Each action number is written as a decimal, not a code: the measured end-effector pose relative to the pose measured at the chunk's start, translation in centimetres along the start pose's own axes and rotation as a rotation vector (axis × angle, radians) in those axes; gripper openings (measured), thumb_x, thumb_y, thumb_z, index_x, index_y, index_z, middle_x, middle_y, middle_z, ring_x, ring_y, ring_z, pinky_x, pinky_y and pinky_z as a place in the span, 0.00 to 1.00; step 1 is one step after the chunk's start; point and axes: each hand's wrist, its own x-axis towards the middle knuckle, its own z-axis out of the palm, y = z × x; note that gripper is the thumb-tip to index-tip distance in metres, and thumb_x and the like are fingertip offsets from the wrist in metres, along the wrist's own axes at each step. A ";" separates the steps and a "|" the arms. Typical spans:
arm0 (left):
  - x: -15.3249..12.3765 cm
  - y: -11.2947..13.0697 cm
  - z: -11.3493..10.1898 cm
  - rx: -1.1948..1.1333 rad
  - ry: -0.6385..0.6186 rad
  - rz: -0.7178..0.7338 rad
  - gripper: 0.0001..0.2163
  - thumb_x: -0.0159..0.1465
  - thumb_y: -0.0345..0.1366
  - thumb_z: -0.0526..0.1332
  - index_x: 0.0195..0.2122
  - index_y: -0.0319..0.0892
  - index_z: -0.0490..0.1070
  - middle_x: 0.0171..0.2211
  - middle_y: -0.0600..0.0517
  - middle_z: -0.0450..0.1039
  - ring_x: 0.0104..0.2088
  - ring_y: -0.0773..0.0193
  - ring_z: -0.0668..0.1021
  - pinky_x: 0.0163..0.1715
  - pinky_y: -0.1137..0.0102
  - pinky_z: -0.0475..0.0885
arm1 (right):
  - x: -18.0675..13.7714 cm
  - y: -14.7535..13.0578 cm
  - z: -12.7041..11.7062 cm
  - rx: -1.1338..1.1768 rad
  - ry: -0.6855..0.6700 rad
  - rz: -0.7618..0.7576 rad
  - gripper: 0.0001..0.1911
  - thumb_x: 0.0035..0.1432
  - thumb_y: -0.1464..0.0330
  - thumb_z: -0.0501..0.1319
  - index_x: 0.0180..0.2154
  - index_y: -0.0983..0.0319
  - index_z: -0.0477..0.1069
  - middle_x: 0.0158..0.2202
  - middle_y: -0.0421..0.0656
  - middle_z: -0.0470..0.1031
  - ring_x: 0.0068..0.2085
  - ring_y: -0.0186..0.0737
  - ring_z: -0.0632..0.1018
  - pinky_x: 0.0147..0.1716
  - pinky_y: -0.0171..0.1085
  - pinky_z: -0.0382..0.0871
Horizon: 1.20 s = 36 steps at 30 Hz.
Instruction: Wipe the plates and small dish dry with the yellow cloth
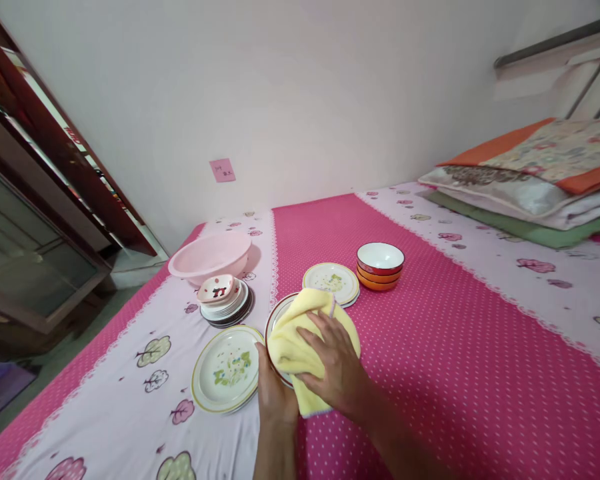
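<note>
The right hand (333, 363) lies flat on a yellow cloth (300, 347), with its fingers spread out and pressing down on it. The cloth covers most of a plate (275, 319) with a brown rim, so only the plate's left edge peeks out. The left hand (273, 390) is under and beside the cloth at the plate's near left edge, and its fingers are closed around that edge. The plate sits on the bed (455, 347), on a pink dotted sheet, right in front of the person. Just to the left of the left hand lies a plate with green flowers (227, 368), almost touching it. Behind that one is a stack of plates (227, 305) with a small dish (216, 289) on top. Farther back is a pink basin (210, 255). Behind the cloth is another flowered plate (331, 282), and next to it a stack of orange bowls (380, 267). Folded blankets (530, 180) are piled far off to the right, near the wall.
</note>
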 end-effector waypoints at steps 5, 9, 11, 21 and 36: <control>-0.2 0.4 -0.5 -0.098 0.057 -0.007 0.27 0.72 0.53 0.56 0.54 0.34 0.80 0.51 0.34 0.82 0.60 0.42 0.78 0.66 0.49 0.65 | -0.6 0.2 0.1 -0.035 -0.171 -0.002 0.34 0.54 0.70 0.69 0.62 0.55 0.71 0.70 0.49 0.62 0.71 0.57 0.61 0.69 0.58 0.57; -0.3 0.8 -1.3 -0.102 0.117 -0.026 0.24 0.75 0.49 0.52 0.59 0.40 0.78 0.47 0.42 0.85 0.51 0.50 0.84 0.57 0.58 0.75 | -0.7 -1.4 0.0 0.044 -0.298 -0.089 0.30 0.54 0.74 0.65 0.59 0.56 0.73 0.68 0.47 0.65 0.71 0.54 0.62 0.70 0.55 0.56; -0.4 0.6 -1.7 -0.095 0.136 -0.030 0.22 0.77 0.46 0.47 0.59 0.47 0.77 0.46 0.47 0.85 0.49 0.56 0.85 0.53 0.64 0.77 | -0.7 -2.0 0.3 0.048 -0.303 -0.130 0.31 0.55 0.76 0.63 0.61 0.57 0.72 0.69 0.47 0.65 0.71 0.52 0.61 0.70 0.54 0.56; -0.6 -4.3 1.6 -0.085 0.122 -0.124 0.21 0.76 0.43 0.51 0.63 0.44 0.74 0.60 0.43 0.78 0.65 0.53 0.73 0.67 0.58 0.66 | 0.4 0.4 0.1 -0.231 0.044 -0.118 0.30 0.65 0.75 0.56 0.67 0.57 0.65 0.70 0.49 0.64 0.72 0.55 0.58 0.69 0.59 0.55; 0.1 -1.6 -0.1 -0.049 0.190 0.098 0.29 0.73 0.56 0.53 0.63 0.40 0.74 0.61 0.38 0.75 0.65 0.46 0.73 0.67 0.52 0.64 | -0.8 4.4 2.9 -0.239 0.177 0.139 0.27 0.64 0.75 0.56 0.64 0.63 0.66 0.66 0.55 0.67 0.68 0.57 0.66 0.65 0.60 0.66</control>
